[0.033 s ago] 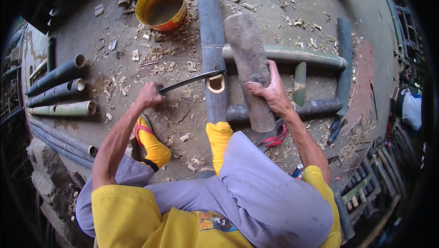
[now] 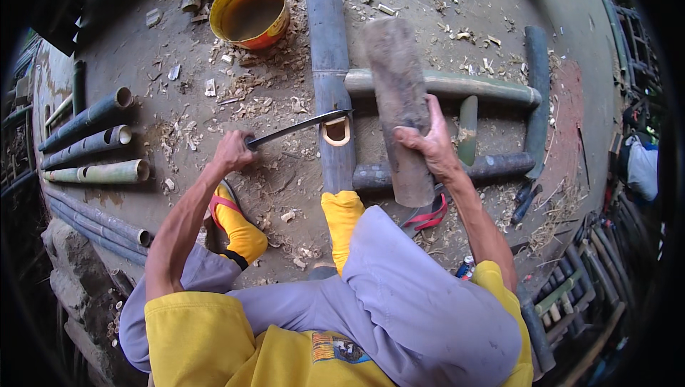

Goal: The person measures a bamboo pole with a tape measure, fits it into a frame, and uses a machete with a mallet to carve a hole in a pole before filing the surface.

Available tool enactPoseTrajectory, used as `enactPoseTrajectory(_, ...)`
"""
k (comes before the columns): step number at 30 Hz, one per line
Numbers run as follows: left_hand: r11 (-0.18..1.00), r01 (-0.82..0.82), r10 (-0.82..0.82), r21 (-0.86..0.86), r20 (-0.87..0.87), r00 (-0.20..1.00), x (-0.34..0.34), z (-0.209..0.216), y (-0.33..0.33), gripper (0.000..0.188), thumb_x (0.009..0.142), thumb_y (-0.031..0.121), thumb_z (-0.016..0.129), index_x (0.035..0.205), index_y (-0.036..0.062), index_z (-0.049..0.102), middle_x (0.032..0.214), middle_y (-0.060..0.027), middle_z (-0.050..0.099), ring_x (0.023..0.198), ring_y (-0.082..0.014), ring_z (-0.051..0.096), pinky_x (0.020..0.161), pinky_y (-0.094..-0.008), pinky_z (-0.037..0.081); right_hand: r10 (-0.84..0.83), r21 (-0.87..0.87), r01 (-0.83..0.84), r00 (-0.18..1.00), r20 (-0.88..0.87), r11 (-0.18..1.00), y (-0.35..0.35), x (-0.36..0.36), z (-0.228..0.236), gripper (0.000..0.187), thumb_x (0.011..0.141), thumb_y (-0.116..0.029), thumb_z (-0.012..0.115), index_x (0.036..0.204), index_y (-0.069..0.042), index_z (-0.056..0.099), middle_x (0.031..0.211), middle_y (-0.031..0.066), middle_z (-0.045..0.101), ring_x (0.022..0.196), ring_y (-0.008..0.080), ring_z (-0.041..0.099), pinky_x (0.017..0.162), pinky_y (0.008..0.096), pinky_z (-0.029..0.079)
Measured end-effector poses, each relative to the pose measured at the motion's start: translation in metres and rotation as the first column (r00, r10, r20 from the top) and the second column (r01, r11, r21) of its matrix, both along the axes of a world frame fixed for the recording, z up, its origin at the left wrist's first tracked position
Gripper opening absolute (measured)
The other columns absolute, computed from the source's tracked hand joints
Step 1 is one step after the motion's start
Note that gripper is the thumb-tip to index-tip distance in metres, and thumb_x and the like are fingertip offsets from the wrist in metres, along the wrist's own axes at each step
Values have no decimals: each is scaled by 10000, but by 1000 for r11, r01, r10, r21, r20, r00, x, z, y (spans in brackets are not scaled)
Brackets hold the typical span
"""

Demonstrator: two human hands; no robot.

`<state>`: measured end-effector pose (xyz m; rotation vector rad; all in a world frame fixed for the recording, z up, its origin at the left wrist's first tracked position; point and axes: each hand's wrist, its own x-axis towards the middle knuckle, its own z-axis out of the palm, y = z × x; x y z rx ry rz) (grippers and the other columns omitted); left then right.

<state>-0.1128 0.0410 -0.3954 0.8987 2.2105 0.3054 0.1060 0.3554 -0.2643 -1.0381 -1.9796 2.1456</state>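
My left hand (image 2: 233, 150) is closed round the handle of a long dark knife (image 2: 296, 127). Its blade reaches right, and the tip lies across the bamboo post (image 2: 328, 41) at the upper edge of a cut hole (image 2: 336, 132). My right hand (image 2: 435, 146) grips a thick, worn wooden block (image 2: 396, 76) by its side, held to the right of the post. Behind the block run a green bamboo rail (image 2: 478, 87) and a darker rail (image 2: 492, 167), part of a frame with the post. My yellow-socked foot (image 2: 338, 219) rests against the post's near end.
A yellow and red bucket (image 2: 250, 12) of murky liquid stands beyond my left hand. Cut bamboo pieces (image 2: 96, 171) lie at the left, near a grey rock (image 2: 75, 265). Pale shavings litter the ground. Hand tools (image 2: 526, 205) and a white bag (image 2: 642, 169) are at the right.
The wooden block has shifted slightly to the right with my right hand, away from the post. The knife stays on the post.
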Motion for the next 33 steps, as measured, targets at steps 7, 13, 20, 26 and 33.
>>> enactPoseTrajectory(7, 841, 405, -133, 359, -588, 798, -26, 66, 26, 243, 682, 113, 657, 865, 84, 500, 725, -118, 542, 613, -321, 567, 565, -433, 476, -43, 251, 6, 989, 145, 968, 0, 62, -13, 847, 631, -368, 754, 1252, 53, 362, 1142, 202, 529, 1047, 266, 534, 927, 368, 402)
enactPoseTrajectory(13, 932, 352, -316, 81, -290, 904, 7, 39, -26, 269, 676, 108, 641, 870, 93, 456, 738, -102, 549, 660, -321, 587, 551, -420, 461, 7, 400, -205, 896, 445, 893, -61, 80, -5, 877, 623, -224, 799, 1311, -26, 292, 1043, 261, 598, 974, 360, 611, 847, 403, 477)
enactPoseTrajectory(20, 916, 382, -340, 119, -270, 901, 7, 38, -24, 227, 665, 90, 613, 823, 94, 450, 691, -101, 547, 617, -324, 579, 520, -419, 452, 66, 386, -247, 903, 425, 889, -77, 103, -34, 857, 631, -219, 778, 1310, -21, 294, 1118, 289, 550, 1042, 415, 557, 880, 433, 459)
enactPoseTrajectory(26, 909, 408, -377, 89, -242, 894, -2, 40, -15, 223, 636, 72, 606, 797, 88, 452, 671, -106, 546, 614, -329, 574, 520, -425, 449, 116, 400, -308, 893, 435, 863, -70, 101, -40, 860, 637, -233, 768, 1319, -24, 288, 1113, 297, 546, 1036, 436, 550, 881, 445, 454)
enactPoseTrajectory(33, 895, 443, -432, 54, -150, 889, -13, 33, -8, 201, 641, 67, 600, 796, 70, 471, 675, -132, 560, 629, -351, 572, 533, -444, 441, 171, 425, -383, 873, 456, 820, -58, 99, -40, 868, 639, -230, 762, 1332, -30, 280, 1081, 311, 548, 999, 458, 554, 859, 463, 462)
